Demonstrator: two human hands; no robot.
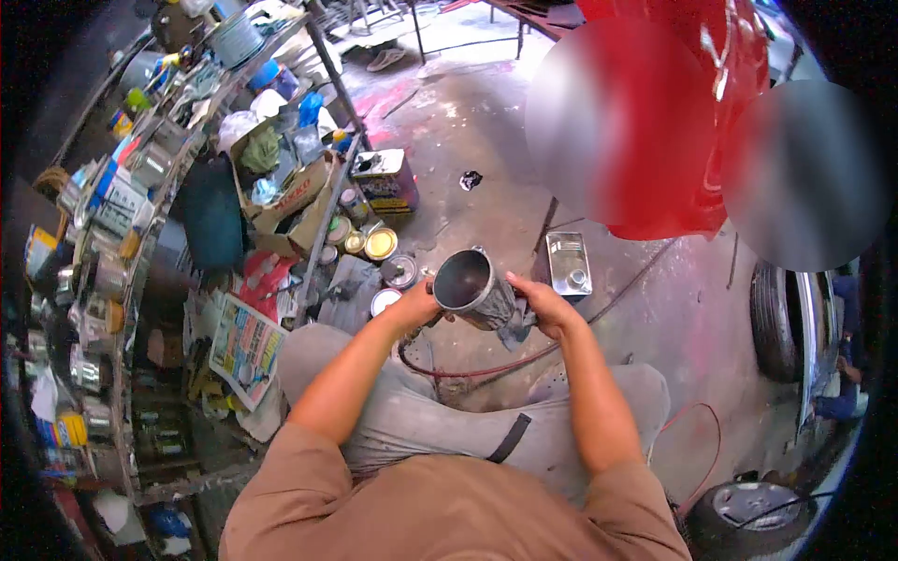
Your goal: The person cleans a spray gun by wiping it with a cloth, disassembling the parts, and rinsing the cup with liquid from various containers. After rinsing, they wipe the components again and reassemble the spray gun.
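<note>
A dark grey, round-mouthed metal cup (465, 280) is between my hands above my lap, tilted so its hollow inside faces up toward me. My left hand (412, 307) closes on the left side of the cup; part of its fingers is hidden behind it. On the other side, my right hand (547, 307) is closed on a crumpled grey rag (516, 325) pressed against the cup's outer wall. The thumb shows near the rim, while the other fingertips are hidden.
Cluttered shelves (131, 271) stand at left. Paint cans (381, 244) and a large square tin (383, 182) are beside them. An opened metal tin (569, 262) lies ahead right. A red hose (468, 374) crosses the floor. A red car panel (669, 220) and tire (774, 323) are at right.
</note>
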